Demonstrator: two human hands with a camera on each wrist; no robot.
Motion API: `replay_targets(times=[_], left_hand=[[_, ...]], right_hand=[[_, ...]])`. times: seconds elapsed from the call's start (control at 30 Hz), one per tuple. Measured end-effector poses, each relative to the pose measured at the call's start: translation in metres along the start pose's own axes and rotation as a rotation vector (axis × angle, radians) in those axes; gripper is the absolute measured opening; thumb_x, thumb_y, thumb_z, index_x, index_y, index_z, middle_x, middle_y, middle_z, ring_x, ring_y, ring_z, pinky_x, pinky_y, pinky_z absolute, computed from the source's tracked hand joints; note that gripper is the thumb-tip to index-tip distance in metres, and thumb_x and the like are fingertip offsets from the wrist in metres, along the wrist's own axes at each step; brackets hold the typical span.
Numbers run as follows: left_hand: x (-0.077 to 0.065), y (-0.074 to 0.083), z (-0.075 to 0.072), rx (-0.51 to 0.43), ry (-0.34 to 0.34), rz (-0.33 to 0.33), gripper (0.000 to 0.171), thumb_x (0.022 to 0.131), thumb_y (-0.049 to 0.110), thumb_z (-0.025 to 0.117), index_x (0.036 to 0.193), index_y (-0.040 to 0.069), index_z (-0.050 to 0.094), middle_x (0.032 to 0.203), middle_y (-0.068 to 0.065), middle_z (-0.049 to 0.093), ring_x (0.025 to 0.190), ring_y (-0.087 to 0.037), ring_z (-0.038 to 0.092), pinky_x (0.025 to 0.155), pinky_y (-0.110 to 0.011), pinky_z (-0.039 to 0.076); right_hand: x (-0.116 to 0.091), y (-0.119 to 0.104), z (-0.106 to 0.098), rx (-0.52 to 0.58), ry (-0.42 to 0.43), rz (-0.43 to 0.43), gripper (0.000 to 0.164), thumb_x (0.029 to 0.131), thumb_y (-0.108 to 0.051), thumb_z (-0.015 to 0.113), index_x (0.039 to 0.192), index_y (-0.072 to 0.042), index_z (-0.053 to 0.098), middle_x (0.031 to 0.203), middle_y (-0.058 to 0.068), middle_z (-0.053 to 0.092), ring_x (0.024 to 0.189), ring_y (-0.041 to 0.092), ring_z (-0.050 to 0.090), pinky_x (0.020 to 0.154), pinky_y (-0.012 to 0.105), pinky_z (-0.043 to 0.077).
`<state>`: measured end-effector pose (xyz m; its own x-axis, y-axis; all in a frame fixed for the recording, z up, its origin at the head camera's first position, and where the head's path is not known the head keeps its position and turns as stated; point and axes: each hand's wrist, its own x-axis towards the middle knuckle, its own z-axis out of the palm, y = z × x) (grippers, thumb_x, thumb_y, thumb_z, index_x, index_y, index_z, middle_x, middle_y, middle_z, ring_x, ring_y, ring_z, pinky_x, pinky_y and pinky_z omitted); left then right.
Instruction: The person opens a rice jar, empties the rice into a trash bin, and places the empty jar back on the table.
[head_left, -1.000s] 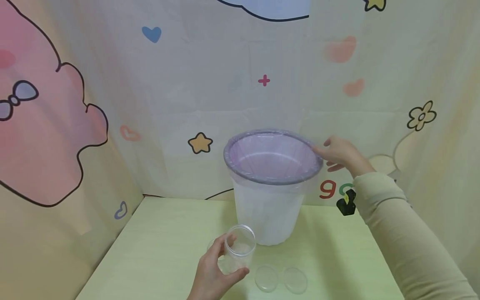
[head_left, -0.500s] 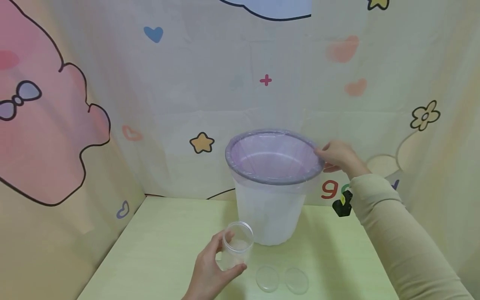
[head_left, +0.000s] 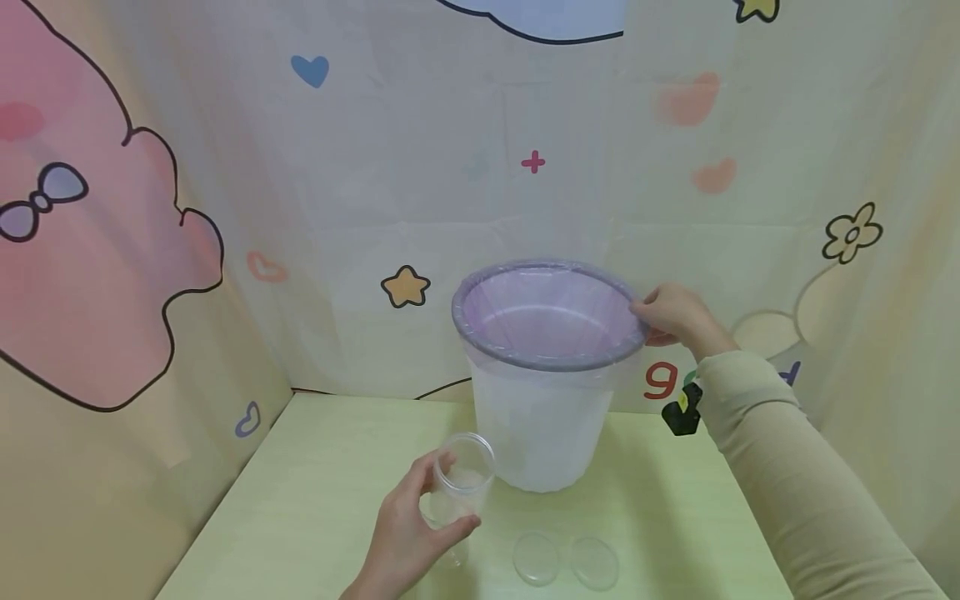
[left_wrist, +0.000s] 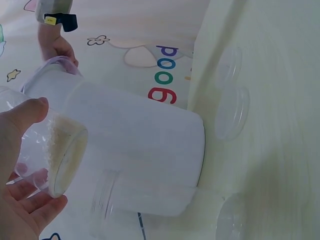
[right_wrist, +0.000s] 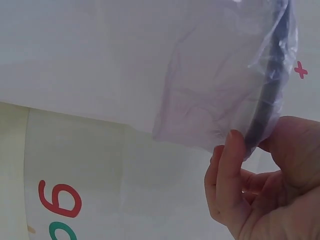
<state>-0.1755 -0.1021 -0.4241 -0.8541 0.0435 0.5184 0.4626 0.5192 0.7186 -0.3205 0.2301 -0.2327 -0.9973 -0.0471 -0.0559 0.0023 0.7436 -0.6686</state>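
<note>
My left hand (head_left: 412, 525) grips a clear plastic cup (head_left: 474, 492), its mouth tilted toward the head camera. In the left wrist view, a pale, grainy layer (left_wrist: 64, 150) lies at the bottom of this cup. A white trash bin (head_left: 540, 425) stands upright behind it, lined with a thin purple bag (head_left: 547, 321) folded over its grey rim. At the bin's right side, my right hand (head_left: 678, 315) pinches the bagged rim between thumb and fingers. The right wrist view shows the fingers (right_wrist: 230, 170) under the rim's edge.
Two round clear lids (head_left: 536, 558) lie side by side on the pale table (head_left: 337, 492), before the bin. Another clear container (left_wrist: 107, 200) stands behind the left hand, mostly hidden in the head view. A printed curtain (head_left: 337, 167) hangs behind.
My right hand has closed from loose fingers onto the bin's rim. The left hand has shifted a little left and up with the cup, uncovering more of the container behind it.
</note>
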Motion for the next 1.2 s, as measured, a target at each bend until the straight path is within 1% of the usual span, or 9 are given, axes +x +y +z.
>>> replay_targets(times=[0.07, 0.2, 0.4, 0.53, 0.6, 0.7, 0.8, 0.93, 1.2], left_hand=[[0.002, -0.001, -0.002, 0.001, 0.003, 0.002, 0.071, 0.056, 0.021, 0.087, 0.119, 0.024, 0.053, 0.110, 0.010, 0.061, 0.090, -0.004, 0.058, 0.078, -0.032, 0.049], [0.004, -0.004, -0.003, 0.032, 0.010, 0.005, 0.072, 0.055, 0.022, 0.088, 0.118, 0.024, 0.054, 0.109, 0.014, 0.060, 0.090, -0.004, 0.058, 0.078, -0.031, 0.049], [0.009, -0.010, -0.007, 0.040, 0.022, 0.006, 0.071, 0.054, 0.021, 0.088, 0.117, 0.023, 0.054, 0.109, 0.009, 0.062, 0.090, -0.005, 0.058, 0.079, -0.033, 0.049], [0.012, -0.013, -0.011, 0.037, 0.027, 0.007, 0.070, 0.055, 0.021, 0.088, 0.116, 0.020, 0.055, 0.109, 0.014, 0.060, 0.089, -0.004, 0.058, 0.080, -0.031, 0.050], [0.013, -0.015, -0.013, 0.028, 0.024, -0.004, 0.069, 0.056, 0.020, 0.088, 0.116, 0.019, 0.055, 0.110, 0.015, 0.059, 0.089, -0.004, 0.058, 0.080, -0.029, 0.050], [0.016, -0.017, -0.016, -0.010, 0.010, -0.035, 0.068, 0.058, 0.018, 0.086, 0.118, 0.018, 0.054, 0.112, 0.012, 0.060, 0.090, -0.005, 0.058, 0.083, -0.027, 0.050], [0.020, -0.021, -0.019, -0.035, 0.006, -0.069, 0.067, 0.059, 0.017, 0.086, 0.118, 0.018, 0.053, 0.113, 0.010, 0.060, 0.091, -0.006, 0.058, 0.084, -0.027, 0.050], [0.027, -0.030, -0.023, -0.006, 0.012, -0.075, 0.067, 0.060, 0.019, 0.086, 0.118, 0.019, 0.053, 0.112, 0.014, 0.059, 0.092, -0.006, 0.058, 0.084, -0.026, 0.050], [0.042, -0.046, -0.033, 0.085, 0.016, -0.069, 0.066, 0.062, 0.021, 0.085, 0.119, 0.017, 0.052, 0.111, 0.008, 0.061, 0.094, -0.011, 0.060, 0.081, -0.031, 0.051]], right_hand=[[0.000, 0.000, 0.000, -0.002, 0.001, -0.001, 0.047, 0.092, -0.020, 0.043, 0.118, 0.020, 0.046, 0.091, 0.015, 0.054, 0.066, 0.011, 0.056, 0.067, 0.027, 0.055], [0.000, 0.000, 0.001, -0.007, 0.003, -0.003, 0.046, 0.092, -0.019, 0.043, 0.116, 0.020, 0.047, 0.086, 0.012, 0.054, 0.064, 0.010, 0.056, 0.066, 0.026, 0.055], [0.000, 0.000, 0.001, -0.015, 0.010, -0.003, 0.045, 0.092, -0.019, 0.044, 0.115, 0.019, 0.049, 0.082, 0.009, 0.055, 0.060, 0.007, 0.054, 0.064, 0.024, 0.055], [0.001, 0.000, 0.002, -0.014, 0.022, -0.002, 0.043, 0.091, -0.018, 0.044, 0.112, 0.018, 0.050, 0.079, 0.008, 0.053, 0.059, 0.007, 0.054, 0.062, 0.023, 0.055], [0.001, 0.000, 0.002, -0.014, 0.028, -0.003, 0.041, 0.090, -0.018, 0.044, 0.110, 0.017, 0.051, 0.077, 0.006, 0.052, 0.059, 0.006, 0.053, 0.062, 0.023, 0.054], [0.002, 0.001, 0.003, -0.014, 0.031, -0.006, 0.039, 0.090, -0.018, 0.044, 0.108, 0.017, 0.052, 0.076, 0.005, 0.052, 0.059, 0.007, 0.053, 0.061, 0.023, 0.054], [0.002, 0.002, 0.003, 0.001, 0.025, 0.001, 0.041, 0.091, -0.018, 0.045, 0.111, 0.018, 0.051, 0.078, 0.006, 0.052, 0.061, 0.007, 0.053, 0.063, 0.024, 0.055], [0.003, 0.003, 0.003, 0.023, 0.015, 0.009, 0.043, 0.092, -0.018, 0.045, 0.114, 0.018, 0.049, 0.077, 0.005, 0.052, 0.062, 0.008, 0.053, 0.064, 0.024, 0.055], [0.005, 0.004, 0.003, 0.064, -0.006, 0.014, 0.043, 0.093, -0.019, 0.044, 0.115, 0.017, 0.048, 0.072, 0.000, 0.051, 0.062, 0.006, 0.050, 0.064, 0.021, 0.053]])
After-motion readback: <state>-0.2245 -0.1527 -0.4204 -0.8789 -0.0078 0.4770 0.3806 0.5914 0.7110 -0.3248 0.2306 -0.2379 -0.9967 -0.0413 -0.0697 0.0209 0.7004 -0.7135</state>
